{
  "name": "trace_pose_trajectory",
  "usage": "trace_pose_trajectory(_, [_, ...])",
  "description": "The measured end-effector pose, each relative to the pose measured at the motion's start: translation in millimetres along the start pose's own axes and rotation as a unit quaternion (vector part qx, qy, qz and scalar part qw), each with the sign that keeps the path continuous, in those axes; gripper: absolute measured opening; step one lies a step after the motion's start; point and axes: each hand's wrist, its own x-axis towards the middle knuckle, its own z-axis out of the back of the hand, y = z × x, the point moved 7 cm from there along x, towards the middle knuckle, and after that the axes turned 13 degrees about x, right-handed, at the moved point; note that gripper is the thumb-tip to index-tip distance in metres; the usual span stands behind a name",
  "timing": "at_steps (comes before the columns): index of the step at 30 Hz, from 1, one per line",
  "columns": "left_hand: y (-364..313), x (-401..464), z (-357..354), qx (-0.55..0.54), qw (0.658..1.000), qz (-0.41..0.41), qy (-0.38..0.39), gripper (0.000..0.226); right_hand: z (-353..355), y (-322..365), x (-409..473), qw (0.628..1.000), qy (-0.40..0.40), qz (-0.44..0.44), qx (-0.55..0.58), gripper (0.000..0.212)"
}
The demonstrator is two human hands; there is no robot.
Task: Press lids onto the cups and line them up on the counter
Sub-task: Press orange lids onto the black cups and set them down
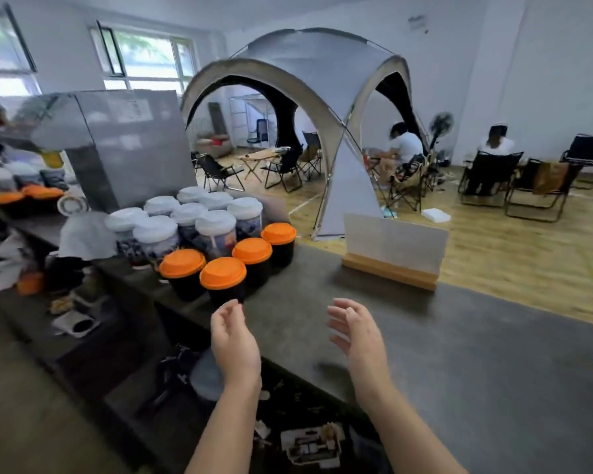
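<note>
Several black cups with orange lids stand in a diagonal row on the grey counter [459,336]; the nearest one [223,278] is just beyond my left hand. Behind them is a cluster of patterned cups with white lids [185,220]. My left hand [235,343] hovers with relaxed fingers, its fingertips close to the base of the nearest black cup and holding nothing. My right hand [358,333] is raised over the counter to the right, fingers loosely spread, empty.
A white sign in a wooden base [392,253] stands on the counter's far edge. A grey machine [131,145] rises behind the cups. More lidded cups [21,189] sit far left. A lower shelf [83,323] holds clutter. Beyond are a tent, chairs and seated people.
</note>
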Motion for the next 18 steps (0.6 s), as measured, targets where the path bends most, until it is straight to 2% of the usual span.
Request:
trace_pose_trajectory(2, [-1, 38, 22, 0.007, 0.999, 0.016, -0.032, 0.024, -51, -22, 18, 0.999, 0.027, -0.021, -0.017, 0.024])
trace_pose_trajectory(4, [-4, 67, 30, 0.012, 0.999, 0.028, -0.028, 0.033, -91, -44, 35, 0.998, 0.042, -0.042, -0.026, 0.018])
trace_pose_trajectory(7, [-2, 99, 22, 0.028, 0.998, 0.051, 0.003, 0.041, -126, -75, 57, 0.996, 0.048, -0.055, -0.059, 0.040])
trace_pose_trajectory(12, [10, 118, 8, 0.031, 0.996, 0.073, 0.049, 0.048, -151, -98, 70, 0.994, 0.047, -0.068, -0.068, 0.047])
trace_pose_trajectory(15, [15, 117, 7, 0.048, 0.996, 0.044, 0.061, 0.046, -154, -97, 69, 0.996, 0.038, -0.046, -0.068, 0.033])
trace_pose_trajectory(18, [14, 108, 0, 0.123, 0.985, -0.048, 0.109, 0.043, -140, -84, 64, 0.996, 0.024, 0.004, -0.090, 0.021])
